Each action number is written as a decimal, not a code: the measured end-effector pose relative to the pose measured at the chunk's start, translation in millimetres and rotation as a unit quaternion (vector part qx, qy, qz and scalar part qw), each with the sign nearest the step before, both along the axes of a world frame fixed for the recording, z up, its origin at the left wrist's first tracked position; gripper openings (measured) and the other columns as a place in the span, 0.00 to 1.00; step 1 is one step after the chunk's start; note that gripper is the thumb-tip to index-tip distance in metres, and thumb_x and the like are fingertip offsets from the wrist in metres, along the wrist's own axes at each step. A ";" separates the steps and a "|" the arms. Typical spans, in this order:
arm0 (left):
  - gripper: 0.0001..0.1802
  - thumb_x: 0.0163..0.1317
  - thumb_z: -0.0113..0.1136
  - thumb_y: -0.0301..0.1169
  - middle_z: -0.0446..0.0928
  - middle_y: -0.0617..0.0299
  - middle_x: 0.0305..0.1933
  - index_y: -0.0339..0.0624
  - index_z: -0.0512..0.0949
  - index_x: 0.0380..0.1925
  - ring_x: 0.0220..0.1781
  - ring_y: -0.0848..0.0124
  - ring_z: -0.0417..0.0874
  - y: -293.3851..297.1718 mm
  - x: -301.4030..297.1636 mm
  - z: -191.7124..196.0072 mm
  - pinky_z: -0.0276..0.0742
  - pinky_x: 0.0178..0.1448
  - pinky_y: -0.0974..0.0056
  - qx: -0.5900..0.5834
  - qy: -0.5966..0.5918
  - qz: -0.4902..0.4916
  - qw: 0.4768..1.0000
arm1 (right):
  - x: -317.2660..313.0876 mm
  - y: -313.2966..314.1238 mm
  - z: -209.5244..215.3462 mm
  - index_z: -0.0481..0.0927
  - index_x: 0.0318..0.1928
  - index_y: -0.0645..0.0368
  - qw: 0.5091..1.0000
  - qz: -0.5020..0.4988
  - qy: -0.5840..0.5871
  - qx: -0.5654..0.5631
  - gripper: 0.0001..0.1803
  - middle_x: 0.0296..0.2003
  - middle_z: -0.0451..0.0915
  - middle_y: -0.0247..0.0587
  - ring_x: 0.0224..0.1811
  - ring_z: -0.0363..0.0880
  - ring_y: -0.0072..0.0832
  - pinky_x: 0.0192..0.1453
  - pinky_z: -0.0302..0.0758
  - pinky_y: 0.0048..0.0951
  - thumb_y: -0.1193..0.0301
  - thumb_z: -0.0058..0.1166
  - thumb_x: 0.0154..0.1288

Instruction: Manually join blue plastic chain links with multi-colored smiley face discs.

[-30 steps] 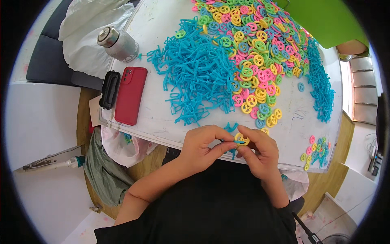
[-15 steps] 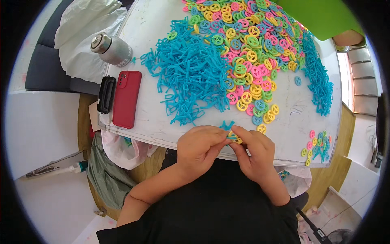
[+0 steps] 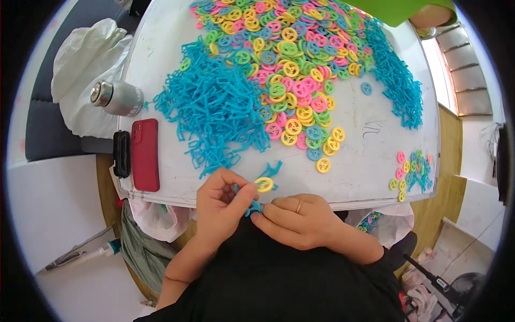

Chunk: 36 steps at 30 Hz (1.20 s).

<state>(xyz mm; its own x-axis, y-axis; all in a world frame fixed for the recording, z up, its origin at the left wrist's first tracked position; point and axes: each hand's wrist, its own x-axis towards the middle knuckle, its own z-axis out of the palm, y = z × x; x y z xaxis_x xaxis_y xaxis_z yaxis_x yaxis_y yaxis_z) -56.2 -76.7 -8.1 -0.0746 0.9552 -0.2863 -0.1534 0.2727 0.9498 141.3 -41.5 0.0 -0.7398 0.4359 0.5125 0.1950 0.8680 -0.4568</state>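
My left hand (image 3: 221,201) is closed in a pinch near the table's front edge. At its fingertips sits a small yellow plastic wheel (image 3: 264,185), with a forked blue plastic piece (image 3: 272,169) right behind it; the two look joined. More blue plastic (image 3: 253,207) shows below, between my left thumb and my right hand (image 3: 300,219). The right hand wears a ring, and its thumb and fingers are pressed together on that lower blue part. Whether the blue parts are one piece or two, I cannot tell.
A heap of blue plastic pieces (image 3: 206,99) lies beside many coloured wheels (image 3: 292,70) on the white table (image 3: 348,185). More blue pieces (image 3: 399,80) and a small mixed group (image 3: 417,169) lie at right. A red phone (image 3: 145,155), black case (image 3: 122,154) and metal bottle (image 3: 118,97) stand left.
The view has shifted, so the table sits differently in it. My right hand has dropped nearer my body, onto the lower blue part; the yellow wheel now shows at my left fingertips.
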 end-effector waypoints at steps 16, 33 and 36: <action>0.17 0.51 0.75 0.23 0.83 0.53 0.45 0.40 0.82 0.42 0.45 0.60 0.86 2.2 4.7 -8.5 0.80 0.47 0.62 0.250 0.207 -0.131 0.937 | 38.4 10.3 -8.0 0.78 0.52 0.67 0.786 -0.143 0.198 -0.567 0.13 0.40 0.82 0.43 0.38 0.83 0.27 0.43 0.80 0.26 0.84 0.51 0.68; 0.15 0.61 0.65 0.18 0.80 0.58 0.55 0.35 0.81 0.49 0.50 0.72 0.79 9.2 3.2 -18.5 0.76 0.55 0.66 0.160 0.101 -0.093 0.978 | 96.0 74.0 -37.7 0.84 0.45 0.64 0.932 -0.339 -0.121 -0.025 0.12 0.44 0.82 0.46 0.44 0.82 0.39 0.49 0.78 0.33 0.83 0.58 0.60; 0.16 0.62 0.64 0.18 0.79 0.59 0.55 0.35 0.80 0.51 0.51 0.72 0.79 9.2 3.9 -14.8 0.75 0.58 0.66 0.137 0.093 -0.092 0.982 | 87.6 72.0 -24.6 0.83 0.45 0.66 0.929 -0.352 -0.064 -0.096 0.10 0.43 0.82 0.46 0.42 0.82 0.35 0.47 0.78 0.30 0.83 0.56 0.63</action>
